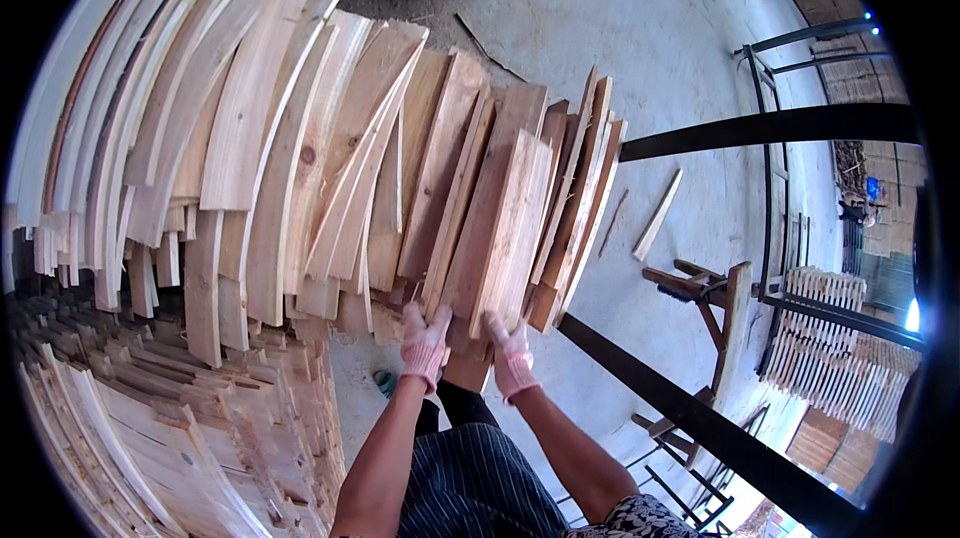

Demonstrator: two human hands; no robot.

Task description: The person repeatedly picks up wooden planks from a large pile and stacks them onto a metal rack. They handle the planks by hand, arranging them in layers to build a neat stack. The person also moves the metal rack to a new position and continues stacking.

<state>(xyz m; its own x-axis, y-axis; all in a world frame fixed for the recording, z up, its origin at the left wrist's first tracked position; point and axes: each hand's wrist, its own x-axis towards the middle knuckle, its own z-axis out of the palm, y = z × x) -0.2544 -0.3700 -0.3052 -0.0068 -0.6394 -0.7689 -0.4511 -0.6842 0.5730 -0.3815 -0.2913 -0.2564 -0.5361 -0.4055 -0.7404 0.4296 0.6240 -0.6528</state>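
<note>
Both of my hands wear pale pinkish work gloves and are at the near end of a raised stack of wooden boards. My left hand (425,343) is closed on the end of a board (490,208) at its left edge. To its right, my right hand (510,350) grips the near end of a lighter, narrower board (515,218) that lies on top. The boards point away from me, and the fingers beneath their ends are partly hidden. A shorter board end (467,371) juts toward me between the hands.
Many overlapping boards (240,128) spread to the left, with a lower pile (180,438) in front of them. Black metal bars (700,408) slant across the right, by a wooden trestle (735,328). A loose strip (658,215) lies on the concrete floor.
</note>
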